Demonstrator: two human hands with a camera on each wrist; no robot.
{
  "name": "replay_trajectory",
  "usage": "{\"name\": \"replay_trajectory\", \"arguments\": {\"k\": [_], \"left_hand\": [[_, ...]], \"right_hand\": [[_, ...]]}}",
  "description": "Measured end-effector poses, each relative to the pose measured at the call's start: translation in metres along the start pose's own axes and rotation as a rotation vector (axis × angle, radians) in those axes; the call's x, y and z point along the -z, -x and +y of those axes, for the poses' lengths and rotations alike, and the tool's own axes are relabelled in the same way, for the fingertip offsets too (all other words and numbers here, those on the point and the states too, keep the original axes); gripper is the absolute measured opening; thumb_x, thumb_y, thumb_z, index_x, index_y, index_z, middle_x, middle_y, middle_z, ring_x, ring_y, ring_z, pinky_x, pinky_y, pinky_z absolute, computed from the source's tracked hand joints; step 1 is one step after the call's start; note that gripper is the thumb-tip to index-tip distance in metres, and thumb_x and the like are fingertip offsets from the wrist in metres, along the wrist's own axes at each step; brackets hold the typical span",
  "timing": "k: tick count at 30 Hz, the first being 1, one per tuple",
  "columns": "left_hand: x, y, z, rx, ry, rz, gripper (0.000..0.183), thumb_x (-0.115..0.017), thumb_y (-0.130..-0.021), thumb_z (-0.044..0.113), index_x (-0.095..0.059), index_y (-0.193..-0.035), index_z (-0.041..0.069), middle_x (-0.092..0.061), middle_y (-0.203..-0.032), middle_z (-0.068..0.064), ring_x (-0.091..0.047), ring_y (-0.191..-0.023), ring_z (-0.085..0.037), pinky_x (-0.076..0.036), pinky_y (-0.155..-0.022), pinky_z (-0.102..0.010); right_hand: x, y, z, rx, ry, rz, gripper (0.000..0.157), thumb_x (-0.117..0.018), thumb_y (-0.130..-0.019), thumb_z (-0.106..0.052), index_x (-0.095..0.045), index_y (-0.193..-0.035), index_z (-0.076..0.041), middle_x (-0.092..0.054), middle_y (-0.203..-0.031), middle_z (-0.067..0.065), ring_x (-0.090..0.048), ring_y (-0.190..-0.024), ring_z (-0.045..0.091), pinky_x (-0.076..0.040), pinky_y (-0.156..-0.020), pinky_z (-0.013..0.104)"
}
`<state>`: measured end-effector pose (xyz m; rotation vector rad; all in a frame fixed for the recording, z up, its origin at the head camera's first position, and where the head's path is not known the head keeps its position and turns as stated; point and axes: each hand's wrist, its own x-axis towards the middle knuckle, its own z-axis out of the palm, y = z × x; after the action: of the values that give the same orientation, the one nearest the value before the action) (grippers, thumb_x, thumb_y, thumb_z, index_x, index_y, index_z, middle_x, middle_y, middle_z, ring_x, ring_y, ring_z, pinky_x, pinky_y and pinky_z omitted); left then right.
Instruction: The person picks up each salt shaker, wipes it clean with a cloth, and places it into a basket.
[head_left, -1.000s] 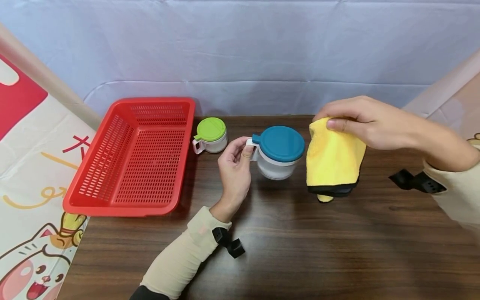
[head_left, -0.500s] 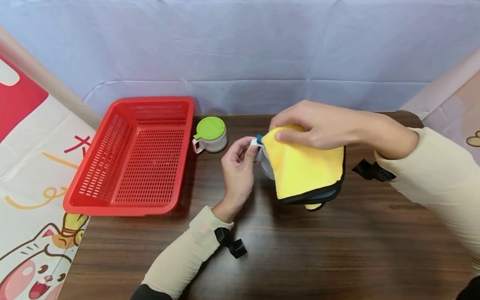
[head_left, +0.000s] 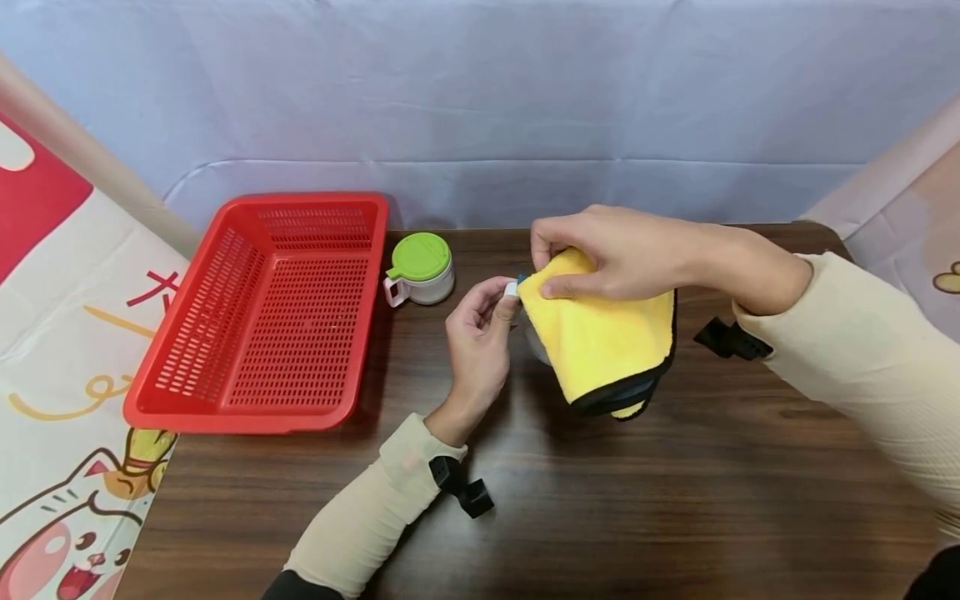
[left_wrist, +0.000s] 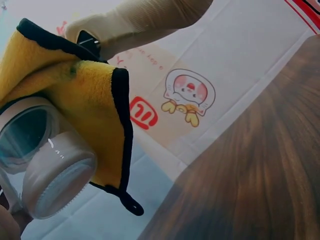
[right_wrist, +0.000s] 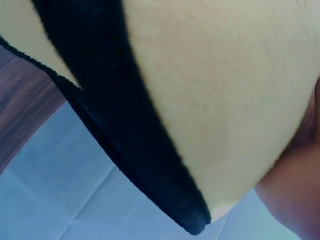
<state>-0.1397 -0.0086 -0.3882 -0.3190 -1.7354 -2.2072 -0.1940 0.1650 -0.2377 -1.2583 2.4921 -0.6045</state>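
Note:
My left hand [head_left: 480, 346] pinches the white handle [head_left: 512, 289] of a clear seasoning jar [left_wrist: 60, 185], lifted off the table so that its underside shows in the left wrist view. From above, a folded yellow cloth [head_left: 615, 342] with black edging hides nearly all of the jar's blue lid. My right hand [head_left: 626, 254] holds this cloth, thumb on the near side, and lays it over the jar. Close up in the right wrist view, the cloth [right_wrist: 225, 90] fills most of the picture, and only part of the hand shows at the right.
A smaller jar with a green lid [head_left: 422, 257] stands at the back, left of my left hand. Beside it is a red perforated basket [head_left: 247, 421]. The brown wooden table [head_left: 600, 500] ends at a pale cloth backdrop [head_left: 510, 108].
My right hand has brought the yellow cloth leftward over the blue lid, then shifted it slightly. My left hand keeps its hold on the handle, having moved a little to the right.

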Motion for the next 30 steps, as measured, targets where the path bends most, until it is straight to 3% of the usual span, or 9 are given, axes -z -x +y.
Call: {"name": "replay_trajectory", "arguments": {"k": [7, 30], "left_hand": [[0.001, 0.000, 0.000, -0.005, 0.019, 0.004, 0.019, -0.062, -0.098, -0.003, -0.063, -0.112, -0.015, -0.068, -0.104, -0.026, -0.065, -0.091, -0.009, -0.054, -0.082, -0.023], [0.003, -0.003, 0.001, 0.016, -0.008, 0.028, 0.019, -0.063, -0.097, -0.004, -0.063, -0.113, -0.015, -0.068, -0.107, -0.027, -0.065, -0.093, -0.009, -0.055, -0.088, -0.026]], "right_hand": [[0.004, 0.000, 0.001, -0.027, -0.003, 0.003, 0.012, -0.071, -0.098, -0.018, -0.060, -0.092, -0.019, -0.061, -0.080, -0.008, -0.052, -0.069, 0.012, -0.043, -0.065, 0.029], [0.023, 0.014, 0.035, -0.097, 0.076, 0.113, 0.009, -0.073, -0.096, -0.012, -0.065, -0.091, -0.013, -0.064, -0.085, -0.004, -0.052, -0.075, 0.014, -0.041, -0.068, 0.026]]}}
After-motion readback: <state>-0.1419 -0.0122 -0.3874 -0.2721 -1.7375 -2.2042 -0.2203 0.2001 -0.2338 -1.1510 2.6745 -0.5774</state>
